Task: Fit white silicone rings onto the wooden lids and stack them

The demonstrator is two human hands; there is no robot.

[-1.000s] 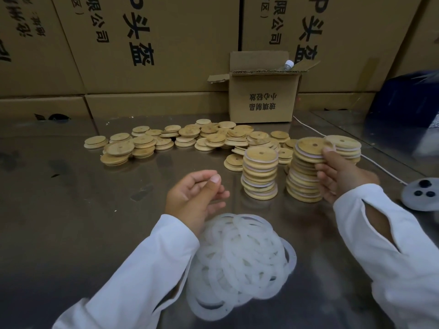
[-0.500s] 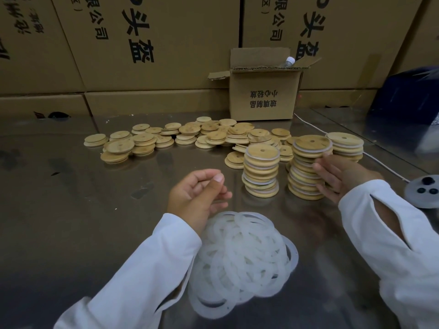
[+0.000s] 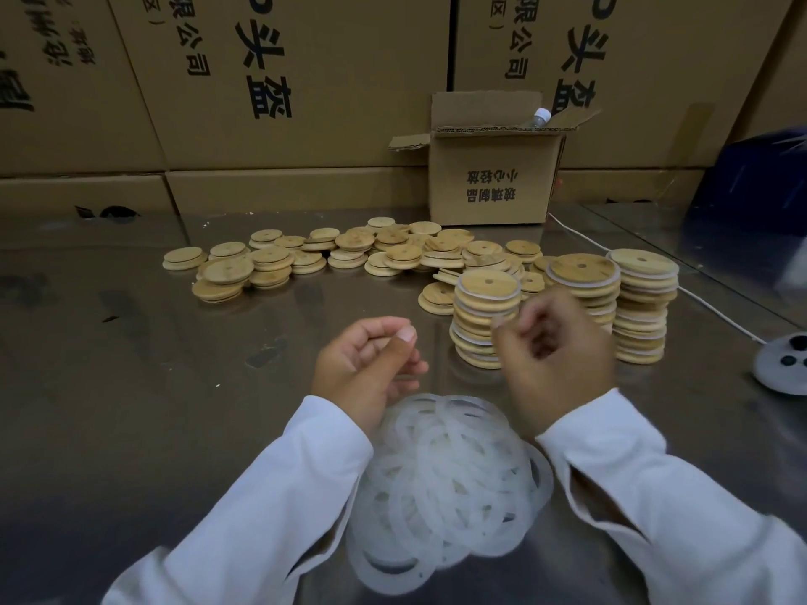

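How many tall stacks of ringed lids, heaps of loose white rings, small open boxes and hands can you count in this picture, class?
Tall stacks of ringed lids: 3
Heap of white rings: 1
Small open box: 1
Hands, left hand and right hand: 2
Total: 7

Just the one view here: a wide-angle head cam, looking forward and down over the metal table (image 3: 131,386). The white sleeves (image 3: 262,495) come in from the bottom edge. The left hand (image 3: 367,364) and right hand (image 3: 554,347) sit close at centre frame. Stacked cardboard boxes (image 3: 305,80) fill the top, leaning outward toward the corners.
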